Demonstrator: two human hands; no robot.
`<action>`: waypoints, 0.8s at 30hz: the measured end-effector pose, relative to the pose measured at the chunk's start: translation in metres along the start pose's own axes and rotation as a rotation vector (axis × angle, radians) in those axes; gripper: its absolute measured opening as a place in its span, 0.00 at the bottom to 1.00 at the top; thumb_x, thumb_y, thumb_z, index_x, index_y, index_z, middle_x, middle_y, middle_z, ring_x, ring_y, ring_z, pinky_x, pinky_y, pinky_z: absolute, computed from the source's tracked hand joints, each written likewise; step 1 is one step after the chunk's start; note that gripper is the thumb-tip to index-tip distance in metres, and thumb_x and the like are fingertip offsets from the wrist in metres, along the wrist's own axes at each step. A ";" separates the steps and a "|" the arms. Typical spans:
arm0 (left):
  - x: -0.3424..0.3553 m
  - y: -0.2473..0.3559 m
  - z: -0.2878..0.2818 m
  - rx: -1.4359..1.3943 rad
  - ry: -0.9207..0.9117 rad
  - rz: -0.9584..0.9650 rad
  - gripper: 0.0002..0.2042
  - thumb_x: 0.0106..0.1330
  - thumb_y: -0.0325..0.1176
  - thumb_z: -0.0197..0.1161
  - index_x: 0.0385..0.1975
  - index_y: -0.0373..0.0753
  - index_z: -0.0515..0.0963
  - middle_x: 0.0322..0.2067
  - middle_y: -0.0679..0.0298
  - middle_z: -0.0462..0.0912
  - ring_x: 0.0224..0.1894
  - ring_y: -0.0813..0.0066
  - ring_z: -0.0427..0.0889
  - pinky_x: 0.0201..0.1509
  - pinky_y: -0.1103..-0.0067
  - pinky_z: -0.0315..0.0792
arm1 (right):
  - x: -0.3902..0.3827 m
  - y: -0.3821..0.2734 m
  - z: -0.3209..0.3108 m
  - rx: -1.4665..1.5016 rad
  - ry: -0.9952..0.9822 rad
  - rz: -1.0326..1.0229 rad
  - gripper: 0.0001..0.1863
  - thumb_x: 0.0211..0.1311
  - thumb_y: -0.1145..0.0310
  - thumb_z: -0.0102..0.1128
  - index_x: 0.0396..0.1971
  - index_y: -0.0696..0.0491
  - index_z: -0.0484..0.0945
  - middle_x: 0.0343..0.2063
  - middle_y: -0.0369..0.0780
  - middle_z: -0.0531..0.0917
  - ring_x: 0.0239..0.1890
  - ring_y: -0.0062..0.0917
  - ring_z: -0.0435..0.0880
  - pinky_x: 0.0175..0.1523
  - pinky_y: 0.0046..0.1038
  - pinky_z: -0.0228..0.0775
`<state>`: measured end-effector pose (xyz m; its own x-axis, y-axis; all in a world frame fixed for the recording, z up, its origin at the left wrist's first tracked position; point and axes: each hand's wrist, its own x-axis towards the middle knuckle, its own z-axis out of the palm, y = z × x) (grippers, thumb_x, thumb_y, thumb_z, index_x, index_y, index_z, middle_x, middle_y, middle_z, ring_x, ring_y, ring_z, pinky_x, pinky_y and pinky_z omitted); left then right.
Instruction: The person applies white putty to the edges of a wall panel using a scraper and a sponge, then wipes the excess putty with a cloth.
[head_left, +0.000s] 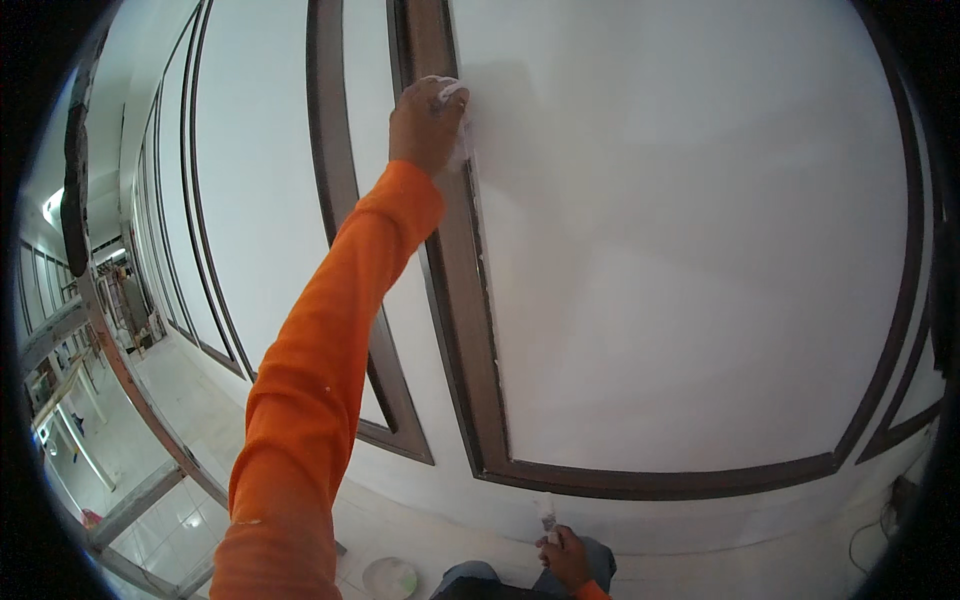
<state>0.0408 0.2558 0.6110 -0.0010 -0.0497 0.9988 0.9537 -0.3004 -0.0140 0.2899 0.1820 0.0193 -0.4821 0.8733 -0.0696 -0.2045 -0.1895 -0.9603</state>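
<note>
High on the brown frame [458, 300], the person's left hand [428, 125] is curled closed around a crumpled white cloth [450, 88], pressed near the edge where the trim meets the white panel [690, 250]. Low down, in front of the knees, the right hand [566, 560] grips what looks like a small brush [547, 512], its fingers folded round the handle and its pale tip pointing up toward the wall. Pale specks show along the frame's inner edge, so if the cloth carries wet material, a careless wipe could drag it across the brown face or leave a streak on the panel. Too hard a push might also scuff the finish, since the arm is stretched far up and its pressure is probably harder to govern. The brush seems to be coated white; tilted carelessly, it could mark the trousers [600, 562] or the frame's lower rail. On the floor beside the legs, a round dish [390, 577] risks being kicked by an unwatched foot.
</note>
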 end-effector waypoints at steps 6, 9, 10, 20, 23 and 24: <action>-0.006 -0.007 0.000 0.103 -0.043 0.143 0.12 0.61 0.32 0.60 0.42 0.34 0.78 0.51 0.54 0.75 0.51 0.58 0.76 0.55 0.70 0.72 | -0.004 0.010 0.005 -0.020 0.001 -0.053 0.14 0.53 0.75 0.50 0.41 0.61 0.71 0.28 0.40 0.80 0.21 0.18 0.74 0.25 0.23 0.68; 0.003 0.007 -0.016 -0.046 -0.234 -0.100 0.13 0.59 0.31 0.63 0.41 0.31 0.76 0.47 0.54 0.77 0.46 0.61 0.80 0.50 0.72 0.75 | -0.008 0.002 0.005 -0.068 0.004 -0.079 0.13 0.52 0.76 0.50 0.40 0.61 0.71 0.28 0.39 0.80 0.22 0.18 0.74 0.26 0.23 0.69; 0.002 0.004 -0.016 -0.041 -0.237 -0.101 0.13 0.59 0.31 0.63 0.41 0.31 0.76 0.47 0.54 0.77 0.46 0.61 0.80 0.50 0.72 0.75 | -0.007 0.004 0.005 -0.066 0.000 -0.075 0.13 0.52 0.76 0.50 0.40 0.61 0.71 0.28 0.39 0.80 0.22 0.18 0.74 0.26 0.23 0.69; -0.003 -0.004 0.000 0.042 -0.134 -0.121 0.16 0.54 0.34 0.66 0.39 0.32 0.73 0.36 0.53 0.82 0.38 0.63 0.82 0.43 0.73 0.75 | 0.008 0.025 0.011 -0.059 -0.060 0.023 0.13 0.57 0.67 0.57 0.41 0.56 0.73 0.26 0.36 0.79 0.25 0.17 0.77 0.28 0.24 0.70; -0.009 -0.015 0.007 0.109 -0.080 0.005 0.15 0.56 0.35 0.65 0.36 0.32 0.72 0.34 0.52 0.81 0.36 0.63 0.82 0.41 0.72 0.75 | 0.011 0.027 0.018 -0.058 -0.085 0.029 0.13 0.57 0.66 0.57 0.40 0.56 0.73 0.26 0.36 0.79 0.25 0.18 0.77 0.28 0.24 0.70; -0.011 -0.020 0.008 0.113 -0.034 0.084 0.14 0.56 0.34 0.65 0.35 0.32 0.72 0.33 0.51 0.80 0.36 0.61 0.81 0.41 0.71 0.75 | 0.013 0.028 0.021 -0.072 -0.107 0.025 0.13 0.57 0.66 0.57 0.40 0.56 0.73 0.26 0.37 0.79 0.25 0.18 0.77 0.29 0.25 0.70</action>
<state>0.0245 0.2698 0.6003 0.0884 -0.0373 0.9954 0.9778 -0.1873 -0.0939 0.2595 0.1787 -0.0030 -0.5750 0.8153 -0.0680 -0.1320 -0.1745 -0.9758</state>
